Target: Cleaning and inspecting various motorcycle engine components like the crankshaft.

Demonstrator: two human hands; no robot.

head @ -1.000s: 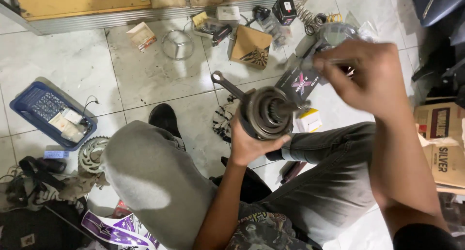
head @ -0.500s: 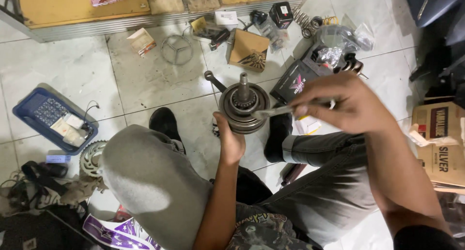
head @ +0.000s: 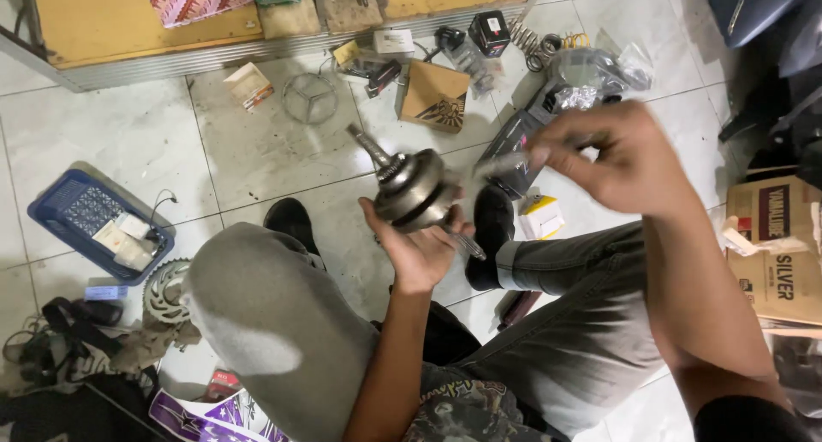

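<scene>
Two hands work above the person's lap: the left hand [head: 417,252] cups a heavy round metal assembly [head: 413,188] from below, its shaft tilted up toward the far left, while the right hand [head: 618,155] pinches a thin, blurred tool [head: 503,162] beside it. With only that one palm under it, the assembly could roll off onto the tiled floor [head: 128,142] near the black shoe [head: 492,232], or the tool could slip and jab the supporting fingers.

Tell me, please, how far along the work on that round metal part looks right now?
Already out on the floor: loose coil springs. In hand: the left hand holds the round grey metal shaft assembly; the right hand pinches a small blurred piece. What is left cannot be told.
</scene>
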